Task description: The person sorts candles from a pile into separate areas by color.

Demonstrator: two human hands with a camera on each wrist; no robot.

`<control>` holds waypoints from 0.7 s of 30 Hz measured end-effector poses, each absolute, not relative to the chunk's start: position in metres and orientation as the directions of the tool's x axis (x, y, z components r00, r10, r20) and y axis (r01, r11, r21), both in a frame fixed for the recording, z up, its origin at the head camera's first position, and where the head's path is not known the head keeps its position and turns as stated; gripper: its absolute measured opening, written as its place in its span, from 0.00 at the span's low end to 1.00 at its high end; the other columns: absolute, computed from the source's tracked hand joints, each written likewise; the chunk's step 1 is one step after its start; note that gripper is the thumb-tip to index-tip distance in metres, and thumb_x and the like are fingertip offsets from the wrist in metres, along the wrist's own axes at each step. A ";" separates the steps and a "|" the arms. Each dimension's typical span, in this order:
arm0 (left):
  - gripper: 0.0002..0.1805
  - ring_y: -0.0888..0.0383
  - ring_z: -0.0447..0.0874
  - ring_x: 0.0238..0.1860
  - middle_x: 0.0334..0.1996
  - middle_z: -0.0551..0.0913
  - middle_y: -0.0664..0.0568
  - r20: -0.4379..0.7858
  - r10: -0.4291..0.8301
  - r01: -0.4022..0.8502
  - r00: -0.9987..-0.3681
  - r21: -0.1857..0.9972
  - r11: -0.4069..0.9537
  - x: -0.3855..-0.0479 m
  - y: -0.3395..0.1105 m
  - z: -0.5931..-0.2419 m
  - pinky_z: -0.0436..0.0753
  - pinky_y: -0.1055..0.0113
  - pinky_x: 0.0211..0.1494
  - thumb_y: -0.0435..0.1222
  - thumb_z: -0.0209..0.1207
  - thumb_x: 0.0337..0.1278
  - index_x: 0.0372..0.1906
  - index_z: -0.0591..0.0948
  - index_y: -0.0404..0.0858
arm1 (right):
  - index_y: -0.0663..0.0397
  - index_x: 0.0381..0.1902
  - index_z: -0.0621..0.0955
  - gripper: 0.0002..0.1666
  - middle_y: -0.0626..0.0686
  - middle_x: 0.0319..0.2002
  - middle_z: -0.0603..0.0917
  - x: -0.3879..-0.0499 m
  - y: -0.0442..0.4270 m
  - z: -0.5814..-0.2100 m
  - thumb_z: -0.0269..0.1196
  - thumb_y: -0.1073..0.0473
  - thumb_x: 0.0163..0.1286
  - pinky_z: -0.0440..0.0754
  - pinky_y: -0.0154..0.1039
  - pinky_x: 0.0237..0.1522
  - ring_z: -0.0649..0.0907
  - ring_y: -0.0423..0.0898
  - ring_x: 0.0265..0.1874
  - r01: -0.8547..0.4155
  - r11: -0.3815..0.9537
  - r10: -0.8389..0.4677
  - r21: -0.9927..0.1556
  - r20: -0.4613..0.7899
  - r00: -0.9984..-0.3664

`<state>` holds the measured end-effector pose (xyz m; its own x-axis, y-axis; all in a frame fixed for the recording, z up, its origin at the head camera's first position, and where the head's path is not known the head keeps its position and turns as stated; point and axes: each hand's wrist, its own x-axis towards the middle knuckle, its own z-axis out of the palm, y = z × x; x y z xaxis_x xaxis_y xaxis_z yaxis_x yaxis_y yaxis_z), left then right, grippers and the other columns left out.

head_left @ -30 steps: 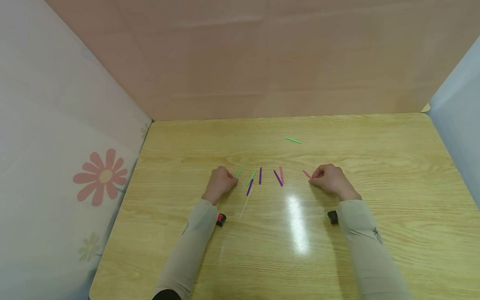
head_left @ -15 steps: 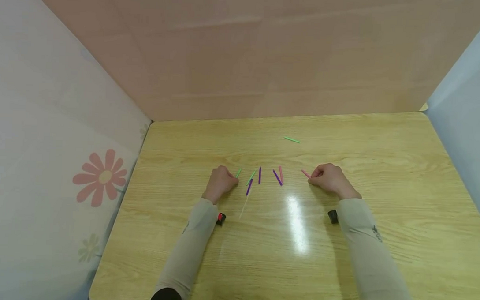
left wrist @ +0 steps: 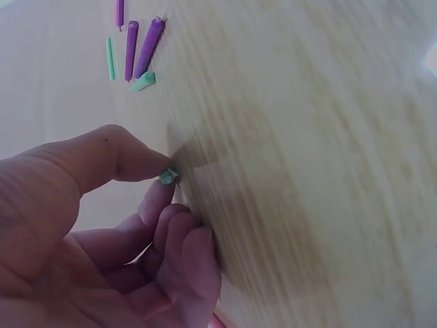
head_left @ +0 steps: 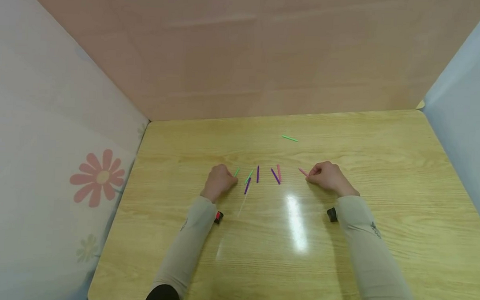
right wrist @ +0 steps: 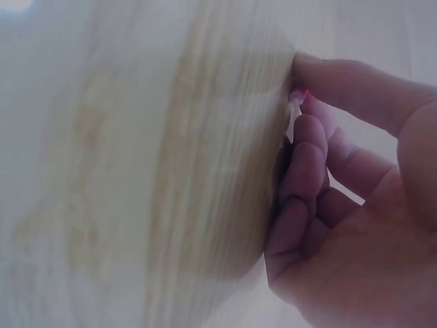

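Note:
In the head view, my left hand (head_left: pixel 220 182) pinches the near end of a slim green stick (head_left: pixel 237 172) between thumb and forefinger, low over the wooden table (head_left: pixel 260 265). The left wrist view shows that stick's end (left wrist: pixel 168 176) at the fingertips. My right hand (head_left: pixel 327 176) pinches a pink stick (head_left: pixel 303 172), whose pink end (right wrist: pixel 298 96) peeks out between thumb and forefinger in the right wrist view. Between the hands lie another green stick (head_left: pixel 250 173), touching a purple stick (head_left: pixel 247 185), an upright-set purple stick (head_left: pixel 257 174), and a slanting purple stick (head_left: pixel 275 175) against a pink stick (head_left: pixel 279 172).
Farther back lies a lone green stick (head_left: pixel 290 138). A brown-pink sheet (head_left: pixel 267 58) rises behind the table. A flowered white panel (head_left: pixel 58 117) stands at the left, and a pale panel (head_left: pixel 463 131) at the right.
Both hands stay nearly in place, each pinching its stick. The whole head view has shifted slightly; the sticks keep their arrangement.

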<state>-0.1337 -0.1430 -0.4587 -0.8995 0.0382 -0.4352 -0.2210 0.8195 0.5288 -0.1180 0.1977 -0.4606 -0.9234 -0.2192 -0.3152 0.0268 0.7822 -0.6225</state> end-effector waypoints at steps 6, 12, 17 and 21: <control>0.25 0.64 0.53 0.10 0.06 0.57 0.60 -0.418 0.056 -0.175 -0.907 0.494 0.852 -0.134 -0.142 -0.458 0.53 0.72 0.13 0.36 0.62 0.51 0.05 0.65 0.43 | 0.59 0.33 0.83 0.11 0.54 0.32 0.84 -0.118 0.200 -0.462 0.64 0.55 0.63 0.72 0.40 0.38 0.78 0.48 0.33 0.016 0.772 -0.229 -0.636 -0.301 -0.926; 0.25 0.64 0.54 0.10 0.06 0.58 0.60 -0.367 0.098 -0.108 -0.925 0.501 0.859 -0.135 -0.145 -0.457 0.55 0.73 0.13 0.37 0.61 0.52 0.05 0.66 0.44 | 0.59 0.33 0.83 0.11 0.54 0.32 0.84 -0.120 0.201 -0.463 0.64 0.55 0.63 0.72 0.40 0.38 0.78 0.48 0.33 0.006 0.768 -0.234 -0.640 -0.289 -0.928; 0.23 0.63 0.56 0.13 0.09 0.60 0.58 -0.288 0.150 -0.020 -0.946 0.513 0.858 -0.137 -0.146 -0.451 0.57 0.72 0.16 0.37 0.60 0.51 0.05 0.68 0.41 | 0.59 0.34 0.83 0.12 0.55 0.33 0.84 -0.120 0.202 -0.463 0.64 0.55 0.64 0.70 0.39 0.38 0.77 0.49 0.34 0.023 0.763 -0.228 -0.646 -0.303 -0.926; 0.15 0.60 0.65 0.20 0.19 0.73 0.55 -0.227 0.173 0.031 -0.958 0.519 0.854 -0.139 -0.145 -0.447 0.65 0.70 0.24 0.37 0.60 0.51 0.13 0.80 0.37 | 0.59 0.34 0.83 0.11 0.54 0.33 0.84 -0.119 0.203 -0.464 0.64 0.55 0.64 0.70 0.38 0.39 0.77 0.48 0.34 0.034 0.760 -0.219 -0.649 -0.306 -0.927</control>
<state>-0.1387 -0.1452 -0.4466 -0.9584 0.1728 -0.2272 0.0310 0.8543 0.5189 -0.1187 0.2026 -0.4644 -0.9267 -0.2189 -0.3055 0.0344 0.7601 -0.6489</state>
